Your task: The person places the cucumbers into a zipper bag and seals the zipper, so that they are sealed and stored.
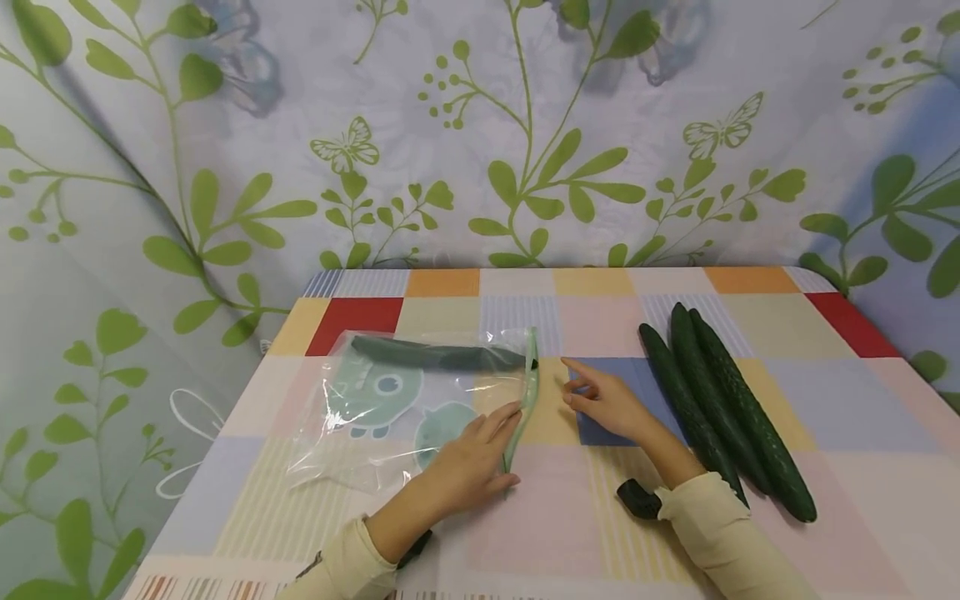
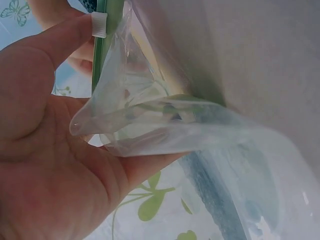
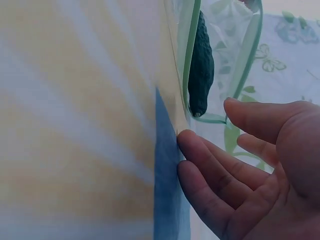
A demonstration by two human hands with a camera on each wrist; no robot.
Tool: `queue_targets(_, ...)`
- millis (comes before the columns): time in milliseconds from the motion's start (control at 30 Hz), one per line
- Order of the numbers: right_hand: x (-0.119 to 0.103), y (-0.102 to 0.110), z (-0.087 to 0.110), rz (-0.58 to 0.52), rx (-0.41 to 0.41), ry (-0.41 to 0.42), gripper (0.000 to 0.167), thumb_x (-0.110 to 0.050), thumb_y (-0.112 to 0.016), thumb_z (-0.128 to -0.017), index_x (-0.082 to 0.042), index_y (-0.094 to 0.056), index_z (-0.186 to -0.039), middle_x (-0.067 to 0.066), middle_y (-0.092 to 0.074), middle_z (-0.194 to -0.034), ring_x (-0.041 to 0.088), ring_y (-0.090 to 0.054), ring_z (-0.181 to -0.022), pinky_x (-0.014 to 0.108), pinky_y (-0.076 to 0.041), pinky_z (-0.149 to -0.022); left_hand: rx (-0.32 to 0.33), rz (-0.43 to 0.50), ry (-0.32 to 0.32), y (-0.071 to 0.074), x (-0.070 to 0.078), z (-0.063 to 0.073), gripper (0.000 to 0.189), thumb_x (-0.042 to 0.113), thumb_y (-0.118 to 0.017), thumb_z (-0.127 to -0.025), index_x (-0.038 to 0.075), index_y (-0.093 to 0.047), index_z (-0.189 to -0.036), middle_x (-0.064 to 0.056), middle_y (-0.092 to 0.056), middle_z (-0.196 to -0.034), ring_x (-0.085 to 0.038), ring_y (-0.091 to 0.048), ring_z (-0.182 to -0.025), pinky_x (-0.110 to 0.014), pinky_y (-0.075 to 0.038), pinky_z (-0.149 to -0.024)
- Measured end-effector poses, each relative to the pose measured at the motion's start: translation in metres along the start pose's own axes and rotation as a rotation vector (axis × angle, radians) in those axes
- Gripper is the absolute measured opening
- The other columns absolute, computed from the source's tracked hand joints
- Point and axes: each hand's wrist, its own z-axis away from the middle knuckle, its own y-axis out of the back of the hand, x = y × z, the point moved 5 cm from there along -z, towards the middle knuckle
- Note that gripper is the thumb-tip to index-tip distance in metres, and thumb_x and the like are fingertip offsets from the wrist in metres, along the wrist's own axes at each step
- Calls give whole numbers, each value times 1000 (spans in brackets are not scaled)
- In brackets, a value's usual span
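Observation:
A clear zip bag (image 1: 375, 462) with green cartoon prints lies on the table, one cucumber (image 1: 442, 357) inside near its far side. My left hand (image 1: 468, 467) rests on the bag's near right corner, fingers extended along the green zip strip (image 1: 531, 392). In the left wrist view, the thumb touches the white slider (image 2: 99, 25), and clear film lies before the palm. My right hand (image 1: 607, 404) hovers just right of the bag's mouth, fingers loosely bent, holding nothing. The right wrist view shows the mouth parted around the cucumber's tip (image 3: 199, 107).
Three dark green cucumbers (image 1: 723, 408) lie side by side at the right, partly behind the right forearm. A patchwork cloth (image 1: 525, 533) covers the table. Leaf-patterned fabric (image 1: 487, 125) hangs behind and to the left. A black wrist device (image 1: 639, 500) shows under the right sleeve.

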Motion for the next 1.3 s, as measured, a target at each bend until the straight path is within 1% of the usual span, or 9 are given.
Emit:
queue_targets(200,1,4,18,61,3,18,60,-14,-57,-89,-4,-30,-141,22,-59,-114,34,-62,-92,41,-53,-74,22,10,-13,0,0,1,76,38,-65,-81,5,-30,-141,-1,-23,-148,-34,-47,-119,-35,-54,-77)
queue_targets(367,1,10,37,89,8,12,60,-13,-58,-88,-3,-31,-141,24,-57,-117,31,-62,-91,37,-53,-71,30,19,-19,0,0,1,77,37,-65,-81,5,-30,-141,-2,-23,-148,-34,-47,-119,-36,-54,-76)
queue_targets(467,-3,15,48,125,28,34,60,-13,-59,-87,0,-32,-139,27,-57,-116,30,-63,-87,36,-53,-70,24,26,-14,0,0,1,76,37,-65,-81,5,-30,-141,-2,-23,-148,-34,-46,-119,-38,-54,-78)
queue_targets(600,-10,24,66,201,91,13,59,-15,-61,-86,1,-36,-137,26,-58,-115,29,-63,-86,39,-53,-68,21,32,-10,-1,0,1,76,36,-66,-81,5,-30,-141,-2,-23,-148,-34,-45,-120,-39,-52,-83)
queue_targets(767,-11,42,88,333,202,-77,59,-15,-63,-84,0,-38,-136,21,-60,-111,29,-60,-87,40,-50,-63,15,34,-10,0,0,1,76,36,-65,-81,5,-30,-141,-1,-23,-148,-34,-44,-121,-38,-50,-87)
queue_targets(900,-8,59,101,429,258,-202,65,-18,-63,-84,-1,-32,-139,26,-54,-109,34,-57,-85,41,-47,-58,9,41,-4,-1,0,0,76,36,-65,-81,5,-30,-141,-2,-23,-148,-35,-44,-121,-40,-51,-86)
queue_targets(1000,-3,67,107,496,249,-303,70,-22,-61,-85,0,-26,-141,34,-47,-109,35,-56,-73,41,-44,-51,15,41,1,-1,0,0,77,37,-65,-81,5,-30,-141,-2,-24,-147,-35,-45,-121,-40,-52,-82)
queue_targets(1133,4,68,111,554,193,-384,75,-26,-61,-85,5,-21,-140,40,-41,-108,25,-50,-54,34,-37,-42,25,31,2,-2,0,1,78,37,-66,-80,5,-30,-141,-2,-25,-146,-34,-46,-120,-38,-53,-80)
queue_targets(1300,10,66,113,616,150,-428,77,-30,-63,-84,6,-23,-139,38,-43,-108,27,-50,-55,35,-37,-41,16,26,8,-3,0,0,78,38,-66,-81,5,-30,-141,-2,-24,-147,-34,-46,-119,-37,-54,-75)
